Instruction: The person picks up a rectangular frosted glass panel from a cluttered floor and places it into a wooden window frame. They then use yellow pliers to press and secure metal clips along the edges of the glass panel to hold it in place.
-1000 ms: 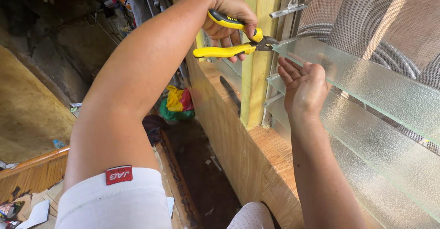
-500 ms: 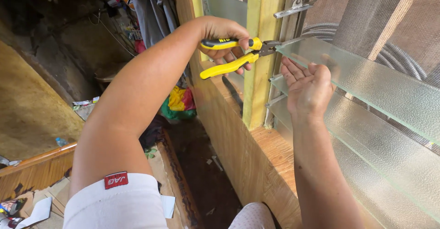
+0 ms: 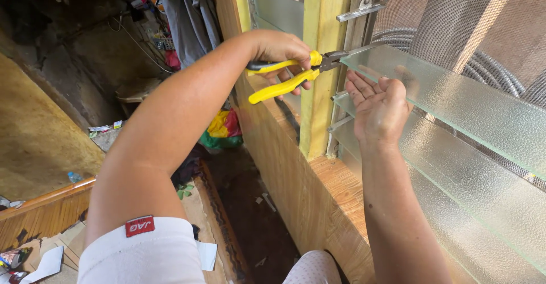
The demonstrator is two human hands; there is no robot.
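Note:
My left hand (image 3: 280, 50) grips yellow-handled pliers (image 3: 284, 75) whose dark jaws touch the metal clip at the left end of a frosted glass louvre slat (image 3: 455, 99). My right hand (image 3: 378, 110) is cupped under that slat's left end, palm up, with the fingers curled over its edge. A second glass slat (image 3: 472, 181) lies below it, and an empty metal louvre clip (image 3: 364, 8) sticks out above. Both slats sit in a yellow wooden window frame (image 3: 319, 90).
A wooden sill (image 3: 335, 187) runs below the slats. Wire mesh (image 3: 483, 17) and a coiled grey hose (image 3: 495, 71) lie behind the glass. Clothes hang at top centre, a colourful bag (image 3: 222, 127) lies on the floor, and paper scraps lie at bottom left.
My left hand lowered slightly and squeezed the plier handles closer together, keeping the jaws at the slat's clip. My right hand stayed under the slat.

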